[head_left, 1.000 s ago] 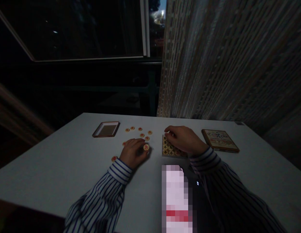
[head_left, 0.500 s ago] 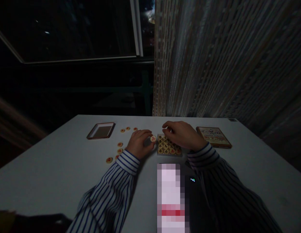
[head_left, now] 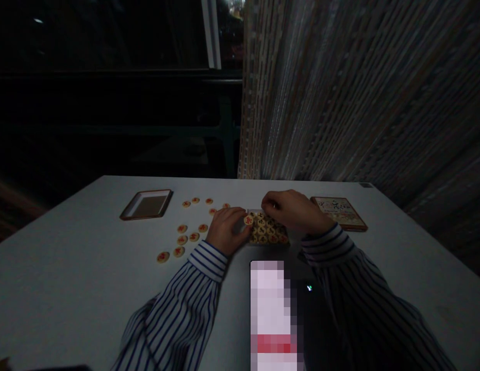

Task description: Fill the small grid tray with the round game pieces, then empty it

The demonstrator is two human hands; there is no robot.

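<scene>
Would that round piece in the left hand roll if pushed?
The piece in the left hand looks flat and stiff, probably wood, so lying flat it would likely slide. On edge, its round rim could roll. It looks light.

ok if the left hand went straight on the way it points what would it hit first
Probably the round pieces packed in the tray, just ahead of the left hand and the disc it holds, though depth is hard to judge.
</scene>
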